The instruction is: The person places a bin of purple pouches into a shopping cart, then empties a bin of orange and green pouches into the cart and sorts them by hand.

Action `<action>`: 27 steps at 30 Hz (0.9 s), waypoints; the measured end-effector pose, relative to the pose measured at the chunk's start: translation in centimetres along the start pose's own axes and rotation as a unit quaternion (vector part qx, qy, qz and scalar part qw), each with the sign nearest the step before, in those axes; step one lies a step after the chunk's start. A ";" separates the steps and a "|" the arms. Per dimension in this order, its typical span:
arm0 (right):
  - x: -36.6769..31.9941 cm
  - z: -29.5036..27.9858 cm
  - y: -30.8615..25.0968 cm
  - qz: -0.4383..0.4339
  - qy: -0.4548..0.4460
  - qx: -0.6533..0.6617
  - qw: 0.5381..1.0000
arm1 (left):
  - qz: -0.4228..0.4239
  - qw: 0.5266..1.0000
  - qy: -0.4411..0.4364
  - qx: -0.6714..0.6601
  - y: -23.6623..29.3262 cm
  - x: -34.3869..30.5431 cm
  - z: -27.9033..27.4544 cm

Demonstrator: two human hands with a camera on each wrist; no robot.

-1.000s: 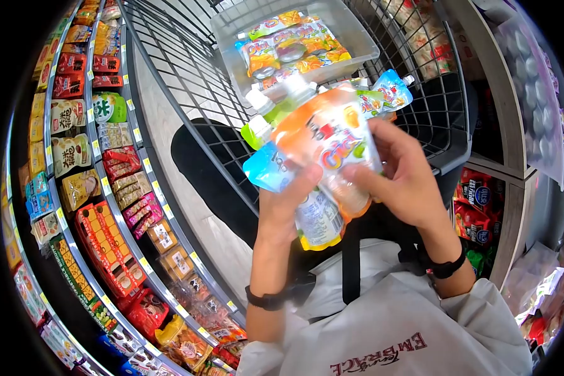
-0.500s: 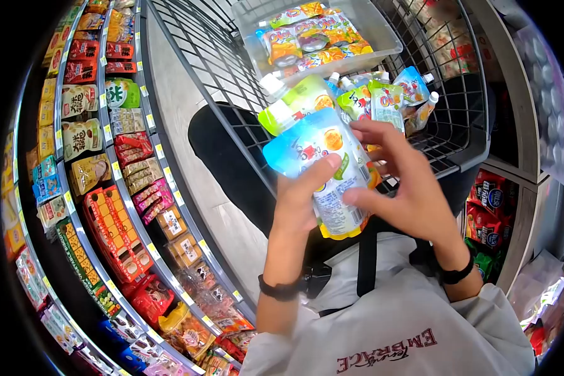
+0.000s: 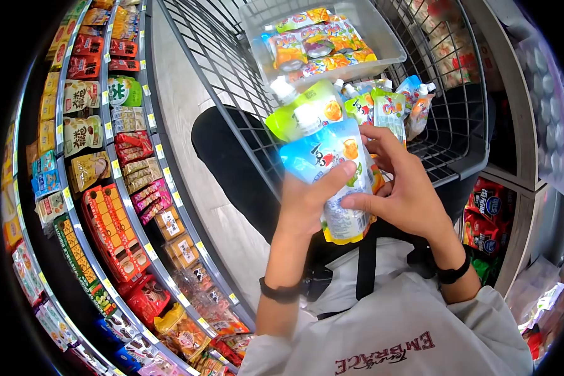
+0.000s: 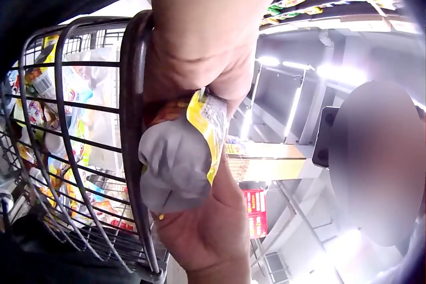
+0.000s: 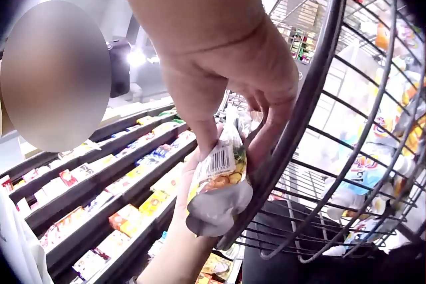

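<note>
My left hand grips a bundle of spouted jelly pouches from the left, its thumb across the front one. That front jelly pouch is blue at the top and has a white spout. Behind it a green-topped jelly pouch sticks out, spout upward. Orange edging of another pouch shows at the bundle's right side. My right hand holds that side, thumb on the front and fingers curled behind. In the right wrist view, a pouch's silver base points down below a barcode.
A black wire shopping cart stands just beyond the hands. In it are a clear plastic bin with jelly pouches and several loose pouches. Snack shelves run along the left; a wooden shelf unit stands at the right.
The orange-topped pouch that lay in front has gone behind the blue one, which now faces up. My right hand has shifted down and closer around the bundle's right side.
</note>
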State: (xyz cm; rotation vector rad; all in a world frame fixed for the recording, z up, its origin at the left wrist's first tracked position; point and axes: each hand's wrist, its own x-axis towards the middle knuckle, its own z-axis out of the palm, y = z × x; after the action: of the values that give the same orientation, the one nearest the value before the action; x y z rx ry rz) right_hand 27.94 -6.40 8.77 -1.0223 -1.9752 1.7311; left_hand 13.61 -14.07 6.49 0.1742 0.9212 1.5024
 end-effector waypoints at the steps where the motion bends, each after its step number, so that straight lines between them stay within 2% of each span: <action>1: 0.0 0.1 0.1 -0.001 0.010 0.004 1.000 | 0.003 1.000 0.005 0.012 -0.1 0.0 -0.1; 12: 0.0 0.0 -0.5 0.018 0.002 -0.010 1.000 | -0.004 0.999 0.027 0.025 0.0 -0.2 0.1; 14: 0.2 -0.2 -0.8 0.018 0.001 -0.013 1.000 | 0.012 0.996 0.083 0.022 -0.3 0.0 0.1; 16: 0.4 -1.1 -1.1 0.068 0.003 -0.029 0.997 | 0.009 0.994 0.102 0.027 -0.6 0.5 -0.3; 18: 0.9 -3.3 -0.9 -0.031 0.048 -0.162 0.985 | 0.006 0.992 0.120 0.028 -0.4 0.5 0.1; 20: 2.0 -5.9 -3.3 0.026 0.033 -0.195 0.980 | 0.041 0.986 0.144 0.076 0.0 0.0 0.8; 22: 3.8 -7.8 -4.1 -0.028 0.029 -0.238 0.970 | 0.057 0.985 0.130 0.098 0.5 -0.1 1.4; 24: 6.6 -9.5 -4.9 0.042 -0.033 -0.276 0.960 | 0.090 0.957 0.111 0.251 0.8 0.4 1.4; 25: 8.4 -10.1 -4.4 0.023 -0.036 -0.294 0.955 | 0.141 0.931 0.089 0.326 0.1 1.3 0.4; 26: 10.4 -10.3 -3.1 0.004 -0.040 -0.311 0.949 | 0.192 0.866 0.070 0.457 1.3 1.6 1.0; 27: 12.9 -10.3 -1.7 0.039 -0.035 -0.283 0.958 | 0.173 0.852 0.078 0.488 1.9 1.9 1.8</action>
State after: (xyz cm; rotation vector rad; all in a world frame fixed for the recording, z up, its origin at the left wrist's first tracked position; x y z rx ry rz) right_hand 25.32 9.95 9.91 -1.2355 -2.5865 1.2635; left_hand 12.88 -11.37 8.13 1.0126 1.8062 1.2349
